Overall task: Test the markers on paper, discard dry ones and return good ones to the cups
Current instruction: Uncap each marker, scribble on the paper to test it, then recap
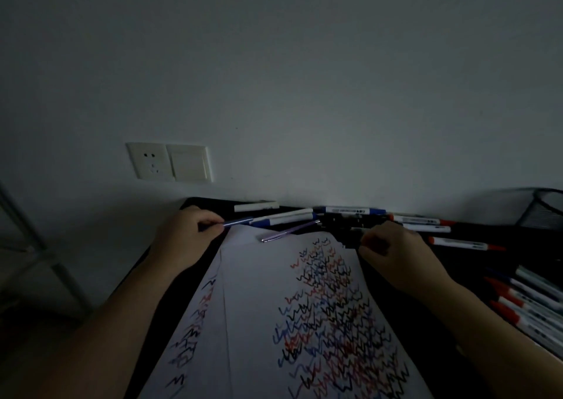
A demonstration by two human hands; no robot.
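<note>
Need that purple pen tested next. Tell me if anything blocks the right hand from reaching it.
Nothing visible does. The purple pen lies alone on the paper's top edge, left of the right hand; only bare paper lies between.

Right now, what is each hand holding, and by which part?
The left hand pinches a slim blue pen at its near end. The right hand is curled over dark markers; whether it grips one cannot be told.
</note>
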